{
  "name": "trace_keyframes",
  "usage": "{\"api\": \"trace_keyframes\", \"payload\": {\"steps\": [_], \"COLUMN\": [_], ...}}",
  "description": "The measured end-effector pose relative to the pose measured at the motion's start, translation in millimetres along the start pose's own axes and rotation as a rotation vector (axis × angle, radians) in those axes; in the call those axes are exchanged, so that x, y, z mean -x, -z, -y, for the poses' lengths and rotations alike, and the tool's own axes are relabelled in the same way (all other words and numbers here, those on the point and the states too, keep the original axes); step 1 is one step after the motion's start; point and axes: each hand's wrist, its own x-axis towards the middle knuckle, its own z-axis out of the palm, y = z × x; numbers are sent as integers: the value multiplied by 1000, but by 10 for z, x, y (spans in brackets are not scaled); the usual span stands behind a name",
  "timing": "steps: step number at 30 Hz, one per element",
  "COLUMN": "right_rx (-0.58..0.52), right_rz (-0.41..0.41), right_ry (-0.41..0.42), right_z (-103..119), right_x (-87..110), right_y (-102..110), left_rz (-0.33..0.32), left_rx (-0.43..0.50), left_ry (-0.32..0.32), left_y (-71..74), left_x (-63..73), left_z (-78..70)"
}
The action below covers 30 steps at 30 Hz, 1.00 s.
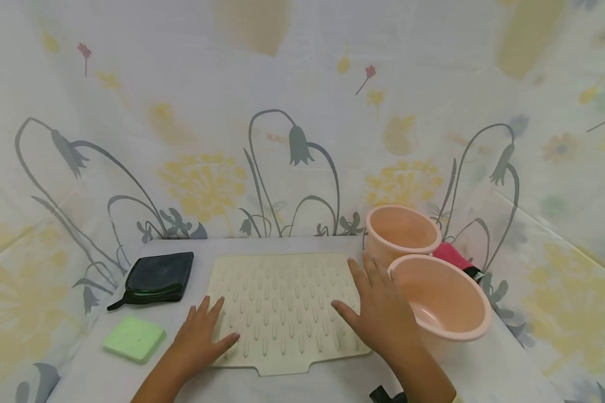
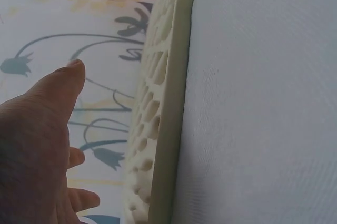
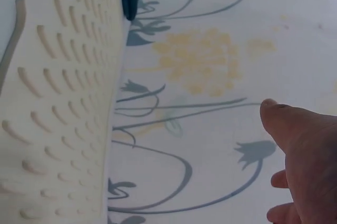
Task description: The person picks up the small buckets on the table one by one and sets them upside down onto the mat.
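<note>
A cream washboard with rows of raised ridges (image 1: 282, 302) lies flat on the white table, its short tab toward me. By its left edge is my left hand (image 1: 194, 341), fingers spread and thumb reaching over the ridges. My right hand (image 1: 383, 313) hovers by the right edge, fingers and thumb spread apart. Both hands hold nothing. In the left wrist view the washboard (image 2: 167, 103) shows edge-on, with the left hand (image 2: 34, 145) beside it. The right wrist view has the right hand (image 3: 316, 155) apart from the washboard (image 3: 63, 108).
Two peach buckets stand at the right, a rear one (image 1: 403, 229) and a nearer one (image 1: 438, 296). Behind them lies a pink item (image 1: 451, 254). At left are a dark folded pouch-like item (image 1: 158, 274) and a light green block (image 1: 134, 338). A black object (image 1: 380, 394) is near my right forearm.
</note>
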Motion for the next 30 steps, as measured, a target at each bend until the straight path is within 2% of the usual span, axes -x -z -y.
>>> {"api": "trace_keyframes", "payload": {"steps": [4,8,15,21,30], "right_rx": [-1,27,58,86,73], "right_rz": [-29,-33,2,51,125], "right_ry": [-54,-120,-179,-201,-274], "right_z": [-93,-171,-285,-327,-397], "right_x": [21,52,151,176,225], "right_y": [61,132,226,233,173], "left_rz": [1,-10,-26,-2,23], "left_rx": [55,42,6,-5,34], "left_ry": [5,-4,-43,-8,4], "left_y": [-65,-117,-154,-168,-173], "left_x": [32,53,76,83,83], "left_z": [25,66,214,353,377]}}
